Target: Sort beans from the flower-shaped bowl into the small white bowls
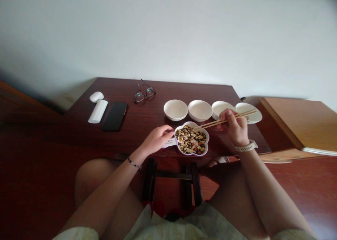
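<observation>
Over a dark wooden table [142, 119], the right hand [235, 127] pinches a pair of wooden chopsticks [226, 118], their tips just above the rim of a white, purple-edged, flower-shaped dish [191, 139] heaped with mixed beans [191, 140]. The left hand [158, 140] curls around the dish's handle [168, 144]. Beyond, four white bowls [200, 110] stand in a row; the right hand and chopsticks partly hide the two rightmost, so their contents cannot be told.
</observation>
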`<state>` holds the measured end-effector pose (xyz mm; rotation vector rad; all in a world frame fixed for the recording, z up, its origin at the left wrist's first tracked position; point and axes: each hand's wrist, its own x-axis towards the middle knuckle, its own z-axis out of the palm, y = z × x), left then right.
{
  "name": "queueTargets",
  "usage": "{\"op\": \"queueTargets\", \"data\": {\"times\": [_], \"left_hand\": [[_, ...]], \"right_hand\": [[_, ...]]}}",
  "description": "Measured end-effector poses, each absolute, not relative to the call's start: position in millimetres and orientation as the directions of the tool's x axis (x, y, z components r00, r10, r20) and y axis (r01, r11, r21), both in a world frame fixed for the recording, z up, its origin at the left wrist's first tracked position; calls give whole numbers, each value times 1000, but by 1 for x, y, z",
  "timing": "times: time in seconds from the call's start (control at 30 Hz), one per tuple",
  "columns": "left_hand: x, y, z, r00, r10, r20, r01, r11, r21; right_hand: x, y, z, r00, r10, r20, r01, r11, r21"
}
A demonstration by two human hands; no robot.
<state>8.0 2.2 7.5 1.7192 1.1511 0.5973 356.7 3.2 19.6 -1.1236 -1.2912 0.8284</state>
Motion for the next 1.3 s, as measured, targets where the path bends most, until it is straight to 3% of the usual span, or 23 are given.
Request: {"op": "queueTargets", "data": {"times": [0.2, 0.6, 1.0, 1.3], "left_hand": [[9, 2, 7, 438, 894, -96, 427, -112, 897], [7, 2, 6, 442, 893, -87, 432, -127, 893], [8, 3, 3, 439, 894, -91, 434, -122, 893], [8, 3, 5, 440, 893, -94, 422, -113, 899]], "right_hand": [[342, -2, 22, 19, 950, 310, 183, 302, -936], [337, -6, 21, 40, 934, 356, 174, 345, -922], [335, -15, 23, -33, 869, 493, 340, 474, -812], [336, -14, 21, 18, 897, 442, 251, 424, -870]]}}
